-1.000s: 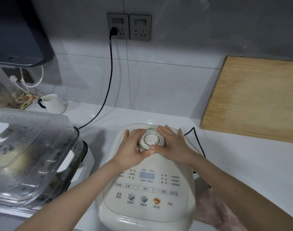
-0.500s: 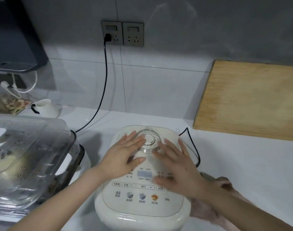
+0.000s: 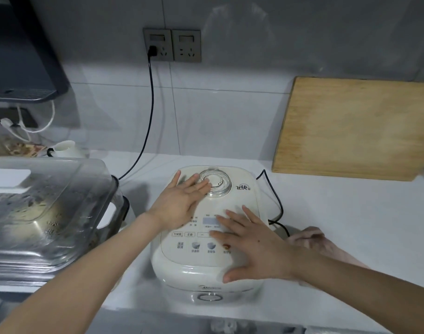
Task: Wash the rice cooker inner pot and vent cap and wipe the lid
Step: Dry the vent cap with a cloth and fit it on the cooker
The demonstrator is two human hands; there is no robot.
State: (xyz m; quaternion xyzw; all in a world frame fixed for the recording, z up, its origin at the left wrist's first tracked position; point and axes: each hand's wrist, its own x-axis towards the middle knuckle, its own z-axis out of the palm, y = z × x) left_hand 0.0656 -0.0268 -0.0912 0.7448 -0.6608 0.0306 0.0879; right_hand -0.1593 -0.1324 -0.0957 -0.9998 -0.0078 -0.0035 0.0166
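Your left hand (image 3: pixel 182 201) lay flat on the lid (image 3: pixel 247 196) of the rice cooker (image 3: pixel 206 283), straight fingertips touching the clear vent cap (image 3: pixel 217 183) seated at its back centre. Your right hand (image 3: pixel 252 249) spread flat over the control panel (image 3: pixel 198 235), holding nothing. The lid was shut, and a pink cloth (image 3: pixel 312 239) lay just beside it on the desk (image 3: pixel 350 213). You seemed at the cap step. Next you needed to curl fingers round its rim and lift.

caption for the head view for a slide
Left hand touches the vent cap, right hand open over the rice cooker lid.
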